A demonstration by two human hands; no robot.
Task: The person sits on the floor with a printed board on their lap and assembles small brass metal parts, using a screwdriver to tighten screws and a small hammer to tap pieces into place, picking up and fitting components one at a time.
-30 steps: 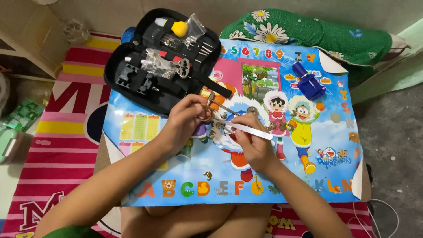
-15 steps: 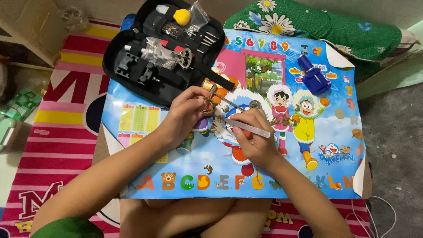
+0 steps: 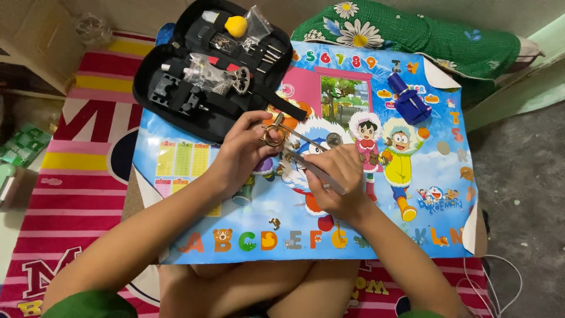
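My left hand pinches a small gold-coloured round watch part above the cartoon play mat. In my right hand is a thin white-handled tool, its tip pointed at the gold part. Both hands meet near the mat's middle. A small round grey piece lies on the mat just beyond my right hand. Two tiny metal bits lie on the mat near the letters.
An open black tool case with a yellow blower, bagged parts and metal tools lies at the back left. A blue tool rests on the mat's far right. Green flowered cloth is behind. A striped rug lies underneath.
The white-handled tool has tilted lower in my right hand, and its tip has come closer to the gold part. My left hand keeps its hold.
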